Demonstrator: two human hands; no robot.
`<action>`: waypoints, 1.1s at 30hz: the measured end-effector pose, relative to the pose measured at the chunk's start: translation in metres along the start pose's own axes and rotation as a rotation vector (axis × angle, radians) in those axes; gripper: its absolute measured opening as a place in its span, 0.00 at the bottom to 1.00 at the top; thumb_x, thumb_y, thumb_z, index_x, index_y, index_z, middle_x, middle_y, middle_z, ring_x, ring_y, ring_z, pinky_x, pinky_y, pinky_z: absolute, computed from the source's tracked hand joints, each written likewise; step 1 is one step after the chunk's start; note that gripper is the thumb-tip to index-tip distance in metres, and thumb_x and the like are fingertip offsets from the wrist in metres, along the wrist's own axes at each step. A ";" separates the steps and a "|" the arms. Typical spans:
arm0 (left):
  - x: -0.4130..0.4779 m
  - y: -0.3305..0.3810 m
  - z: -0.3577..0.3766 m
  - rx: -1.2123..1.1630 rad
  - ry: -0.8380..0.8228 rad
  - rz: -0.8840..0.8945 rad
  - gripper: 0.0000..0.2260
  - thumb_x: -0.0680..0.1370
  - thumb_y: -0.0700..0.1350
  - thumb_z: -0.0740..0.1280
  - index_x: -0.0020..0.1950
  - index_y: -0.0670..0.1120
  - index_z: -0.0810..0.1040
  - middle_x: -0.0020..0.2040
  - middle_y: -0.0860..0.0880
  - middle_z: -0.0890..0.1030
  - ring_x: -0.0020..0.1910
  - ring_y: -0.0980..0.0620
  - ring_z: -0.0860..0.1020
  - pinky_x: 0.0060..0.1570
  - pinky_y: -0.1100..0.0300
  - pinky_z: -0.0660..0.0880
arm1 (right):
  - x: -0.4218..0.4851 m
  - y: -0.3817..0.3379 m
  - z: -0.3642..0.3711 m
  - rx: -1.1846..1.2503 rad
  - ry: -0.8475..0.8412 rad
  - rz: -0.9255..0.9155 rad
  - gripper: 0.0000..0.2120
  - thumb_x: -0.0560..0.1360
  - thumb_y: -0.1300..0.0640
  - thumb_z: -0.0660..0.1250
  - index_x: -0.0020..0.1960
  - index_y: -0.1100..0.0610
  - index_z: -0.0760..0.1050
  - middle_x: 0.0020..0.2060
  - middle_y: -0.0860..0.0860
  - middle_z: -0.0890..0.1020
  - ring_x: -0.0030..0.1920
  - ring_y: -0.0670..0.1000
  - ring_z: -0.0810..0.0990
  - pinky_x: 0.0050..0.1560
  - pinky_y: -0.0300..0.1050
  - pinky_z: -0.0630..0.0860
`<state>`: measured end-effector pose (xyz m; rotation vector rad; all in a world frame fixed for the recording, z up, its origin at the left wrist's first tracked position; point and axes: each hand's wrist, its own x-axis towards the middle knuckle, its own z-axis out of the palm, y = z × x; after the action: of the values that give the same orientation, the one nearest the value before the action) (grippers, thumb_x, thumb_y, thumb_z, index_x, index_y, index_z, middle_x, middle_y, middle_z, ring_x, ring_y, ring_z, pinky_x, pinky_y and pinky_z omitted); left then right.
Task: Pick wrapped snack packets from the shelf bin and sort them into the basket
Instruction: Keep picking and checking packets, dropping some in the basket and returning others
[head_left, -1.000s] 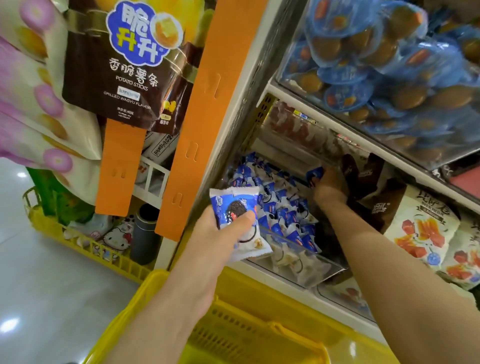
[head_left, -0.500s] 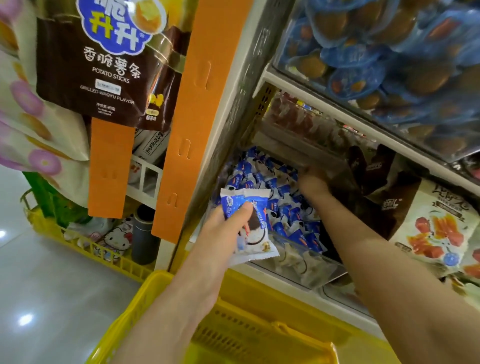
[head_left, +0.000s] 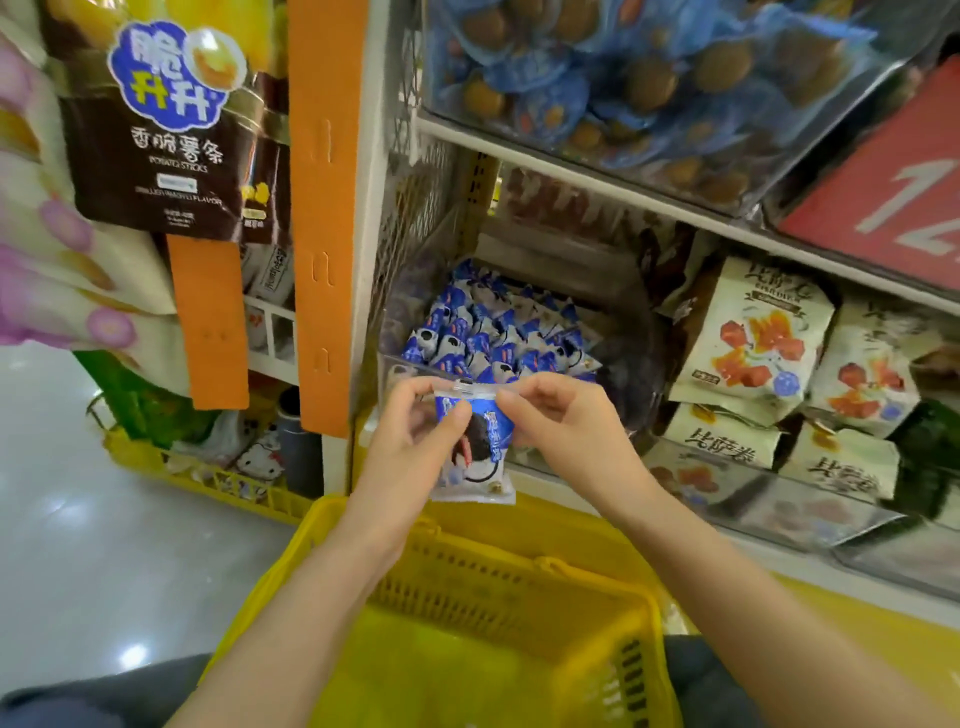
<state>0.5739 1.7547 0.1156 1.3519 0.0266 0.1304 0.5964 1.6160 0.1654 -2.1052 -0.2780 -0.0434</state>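
Blue and white snack packets (head_left: 480, 457) hang in front of the shelf, pinched at their top edge by both hands. My left hand (head_left: 415, 441) grips the left side with the thumb across the front. My right hand (head_left: 563, 421) holds the top right corner. Behind them a clear shelf bin (head_left: 395, 364) holds several more of the same blue and white packets (head_left: 498, 338). A yellow plastic basket (head_left: 524, 566) sits directly below my hands, and its inside looks bare.
An orange upright strip (head_left: 324, 218) borders the shelf on the left, with hanging potato stick bags (head_left: 171, 130) beyond it. Cream pouches with red prints (head_left: 753, 338) fill the shelf to the right. Another yellow basket (head_left: 218, 483) stands on the floor at left.
My right hand has come out of the bin and down to the packets held by my left hand. Both hands now hold them together above the basket.
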 end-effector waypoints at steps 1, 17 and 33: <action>-0.002 0.001 0.000 0.031 0.022 0.053 0.03 0.77 0.44 0.65 0.49 0.50 0.74 0.48 0.51 0.81 0.47 0.56 0.80 0.41 0.65 0.76 | -0.006 0.002 -0.001 0.035 0.008 0.012 0.07 0.76 0.56 0.66 0.42 0.56 0.80 0.39 0.54 0.84 0.42 0.54 0.83 0.45 0.50 0.81; -0.042 -0.014 0.001 0.725 -0.150 0.709 0.03 0.77 0.46 0.59 0.47 0.50 0.72 0.52 0.58 0.73 0.53 0.63 0.72 0.53 0.75 0.67 | -0.055 0.024 -0.004 0.335 0.141 0.130 0.07 0.78 0.58 0.62 0.42 0.56 0.76 0.40 0.55 0.83 0.42 0.50 0.82 0.43 0.47 0.82; -0.078 -0.123 0.028 0.292 -0.163 -0.381 0.06 0.75 0.40 0.68 0.51 0.44 0.74 0.52 0.45 0.79 0.48 0.52 0.77 0.44 0.65 0.73 | -0.110 0.157 -0.003 -0.341 0.226 0.148 0.10 0.78 0.54 0.60 0.58 0.55 0.74 0.51 0.45 0.77 0.53 0.44 0.74 0.52 0.38 0.70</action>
<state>0.5089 1.6933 -0.0028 1.6199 0.1701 -0.3160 0.5235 1.5150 0.0196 -2.4275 0.0249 -0.2542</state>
